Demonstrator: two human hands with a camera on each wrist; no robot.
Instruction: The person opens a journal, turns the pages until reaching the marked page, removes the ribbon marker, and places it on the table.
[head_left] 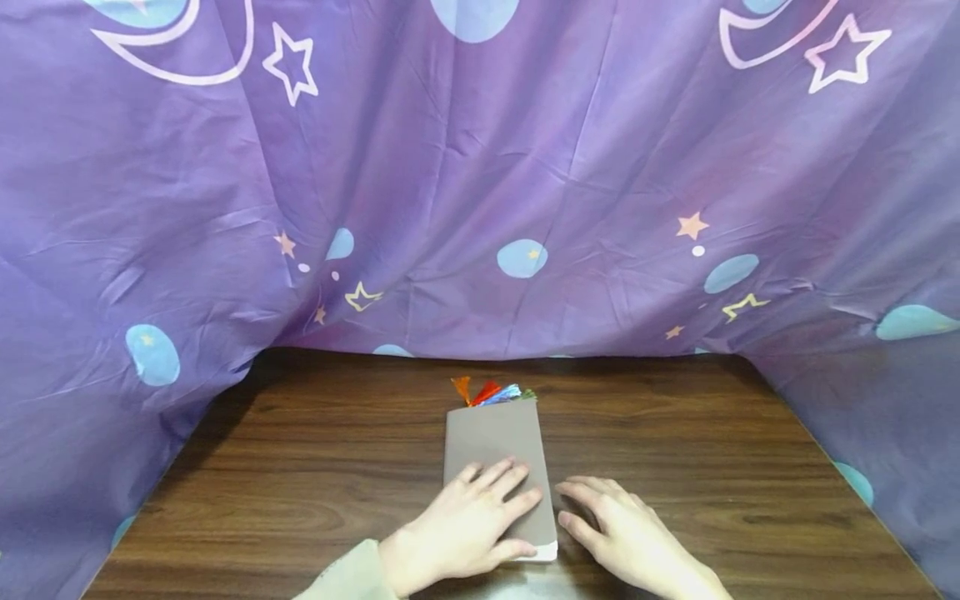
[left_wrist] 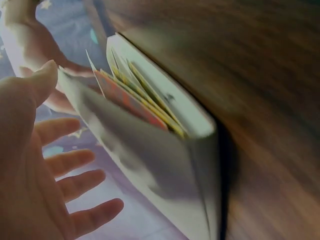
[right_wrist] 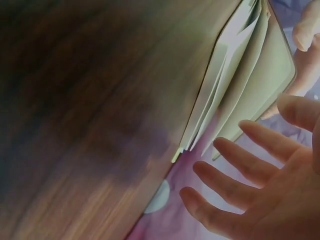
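Note:
A grey-covered notebook (head_left: 491,433) lies on the table with colourful tassels (head_left: 491,393) poking out past its far end. My left hand (head_left: 480,521) is over the lower half of the cover, fingers spread. In the left wrist view, the cover stands a little away from the pages, and red and yellow cards (left_wrist: 137,105) show between them. Just off the notebook's right edge is my right hand (head_left: 626,533), its fingers loosely bent and holding nothing. Loose page edges (right_wrist: 227,85) fan apart near its fingertips in the right wrist view.
The dark wood-grain table (head_left: 315,450) reaches back to a purple curtain (head_left: 450,183) printed with moons and stars. More of the curtain hangs along the table's left and right sides.

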